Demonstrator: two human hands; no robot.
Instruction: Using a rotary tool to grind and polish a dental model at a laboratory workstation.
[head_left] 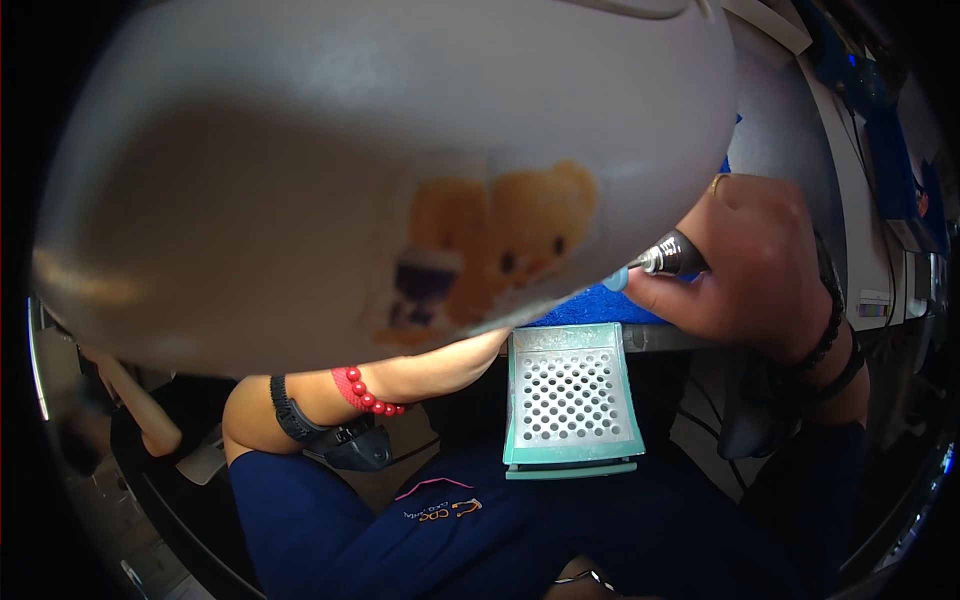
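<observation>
My right hand is closed around a slim black handpiece with a silver collar and a thin metal tip pointing left. Under that tip, by my thumb, shows a small light-blue piece, too little of it to name. My left hand reaches in from the lower left. Only its wrist and heel show; a big pale housing with a bear sticker hides its fingers. Bright blue material lies beneath the work, between my hands.
The pale housing, close to the camera, covers much of the upper view. A teal-framed perforated tray juts toward me from the table edge. A grey table surface shows at right, with blue bins beyond. Another person's arm is at far left.
</observation>
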